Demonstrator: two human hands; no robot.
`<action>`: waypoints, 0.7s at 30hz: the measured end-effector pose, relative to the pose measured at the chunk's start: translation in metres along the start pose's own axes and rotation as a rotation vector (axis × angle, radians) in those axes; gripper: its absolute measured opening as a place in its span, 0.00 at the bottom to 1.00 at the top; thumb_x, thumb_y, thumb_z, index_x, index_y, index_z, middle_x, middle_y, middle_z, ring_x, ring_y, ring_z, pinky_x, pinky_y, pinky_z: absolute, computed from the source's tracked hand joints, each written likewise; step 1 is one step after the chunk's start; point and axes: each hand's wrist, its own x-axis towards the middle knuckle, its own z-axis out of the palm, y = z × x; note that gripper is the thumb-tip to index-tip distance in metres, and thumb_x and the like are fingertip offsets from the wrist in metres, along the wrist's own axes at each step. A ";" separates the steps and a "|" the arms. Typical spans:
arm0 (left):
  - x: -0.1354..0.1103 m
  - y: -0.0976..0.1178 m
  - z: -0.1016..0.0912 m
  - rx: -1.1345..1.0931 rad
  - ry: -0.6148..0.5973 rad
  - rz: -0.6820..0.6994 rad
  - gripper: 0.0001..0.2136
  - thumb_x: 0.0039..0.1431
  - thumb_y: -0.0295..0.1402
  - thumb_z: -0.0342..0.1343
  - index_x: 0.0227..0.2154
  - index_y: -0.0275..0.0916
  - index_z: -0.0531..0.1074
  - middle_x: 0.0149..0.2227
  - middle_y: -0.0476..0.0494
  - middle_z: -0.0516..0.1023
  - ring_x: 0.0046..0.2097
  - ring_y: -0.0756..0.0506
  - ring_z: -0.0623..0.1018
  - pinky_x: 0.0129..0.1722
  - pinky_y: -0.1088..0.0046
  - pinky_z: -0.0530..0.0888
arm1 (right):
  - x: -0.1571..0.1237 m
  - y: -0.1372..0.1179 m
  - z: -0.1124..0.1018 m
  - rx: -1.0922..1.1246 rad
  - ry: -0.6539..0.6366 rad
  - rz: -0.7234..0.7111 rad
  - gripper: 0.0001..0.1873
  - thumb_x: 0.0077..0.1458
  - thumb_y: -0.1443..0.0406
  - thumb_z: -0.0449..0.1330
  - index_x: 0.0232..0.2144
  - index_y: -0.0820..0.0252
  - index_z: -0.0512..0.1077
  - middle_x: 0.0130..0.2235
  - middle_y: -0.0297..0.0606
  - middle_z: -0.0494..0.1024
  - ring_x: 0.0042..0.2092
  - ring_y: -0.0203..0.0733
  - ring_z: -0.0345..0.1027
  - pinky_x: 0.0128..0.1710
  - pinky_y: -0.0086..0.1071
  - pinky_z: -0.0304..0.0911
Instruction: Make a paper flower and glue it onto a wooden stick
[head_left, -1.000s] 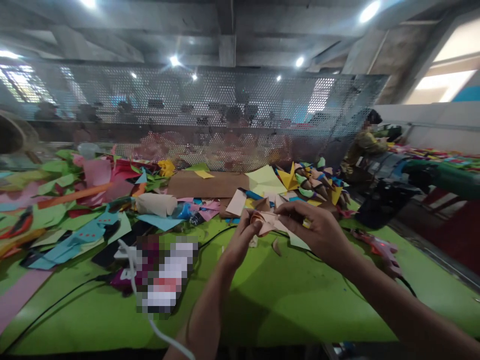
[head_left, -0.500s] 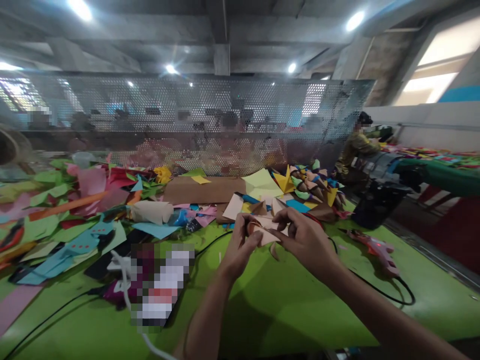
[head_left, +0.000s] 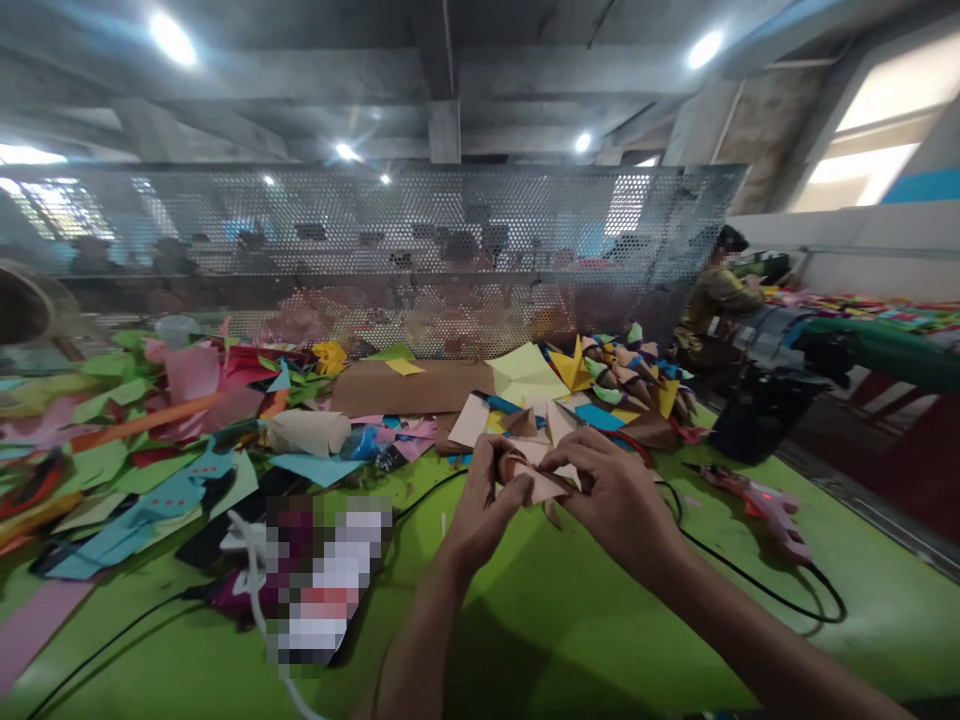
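Both hands work on one small piece of folded beige paper [head_left: 546, 487] above the green table. My left hand [head_left: 491, 500] grips its left side, thumb on top, with a curled, brownish layer near the fingers. At the right edge, my right hand [head_left: 611, 490] pinches the same paper between thumb and fingers. Just beyond the hands lie beige and brown folded pieces [head_left: 520, 422] and blue scraps. The inner folds of the held paper are partly hidden by my fingers.
A pink glue gun [head_left: 772, 510] with a black cord lies right. On the left are a power strip [head_left: 240, 590], a pixelated flat object [head_left: 337, 580] and heaped coloured paper [head_left: 187, 380]. Finished-looking paper shapes [head_left: 630, 365] sit behind. A perforated metal screen [head_left: 450, 250] closes the back; a person [head_left: 716, 290] sits right.
My right fingers have lowered and closed in along the paper's right edge. The paper has shifted slightly right and down. The camera view has tilted a little.
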 end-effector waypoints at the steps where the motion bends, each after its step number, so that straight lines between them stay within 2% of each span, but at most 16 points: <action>1: 0.000 0.000 0.000 -0.002 -0.010 0.004 0.11 0.63 0.40 0.52 0.43 0.42 0.61 0.40 0.49 0.65 0.41 0.47 0.67 0.41 0.72 0.66 | 0.000 0.000 0.000 0.012 0.010 0.004 0.06 0.53 0.73 0.62 0.31 0.58 0.76 0.36 0.38 0.75 0.37 0.43 0.71 0.36 0.33 0.63; 5: -0.001 0.001 0.000 -0.010 -0.054 -0.004 0.11 0.63 0.41 0.52 0.43 0.42 0.61 0.39 0.49 0.64 0.40 0.47 0.66 0.39 0.73 0.66 | 0.004 -0.001 0.001 0.036 0.032 0.023 0.06 0.59 0.67 0.61 0.29 0.58 0.74 0.34 0.39 0.75 0.37 0.43 0.71 0.38 0.34 0.63; 10: -0.001 0.002 0.000 -0.013 -0.096 0.001 0.13 0.63 0.44 0.53 0.43 0.42 0.61 0.39 0.49 0.63 0.39 0.48 0.65 0.39 0.73 0.66 | 0.011 -0.006 -0.004 -0.041 -0.031 0.019 0.06 0.60 0.64 0.62 0.30 0.57 0.74 0.35 0.37 0.75 0.37 0.42 0.70 0.36 0.32 0.60; 17: -0.001 0.001 0.000 -0.020 -0.099 -0.009 0.15 0.63 0.47 0.53 0.43 0.42 0.62 0.38 0.50 0.62 0.36 0.49 0.64 0.37 0.73 0.66 | 0.015 -0.007 -0.011 -0.264 -0.093 -0.201 0.08 0.64 0.65 0.58 0.32 0.60 0.73 0.37 0.39 0.75 0.35 0.40 0.70 0.34 0.31 0.58; 21: 0.000 -0.001 0.000 -0.020 -0.091 0.004 0.16 0.62 0.48 0.53 0.44 0.42 0.62 0.39 0.49 0.63 0.37 0.48 0.64 0.39 0.72 0.66 | 0.020 -0.013 -0.016 -0.475 -0.233 -0.265 0.11 0.65 0.65 0.55 0.31 0.61 0.72 0.36 0.41 0.74 0.37 0.43 0.71 0.32 0.32 0.56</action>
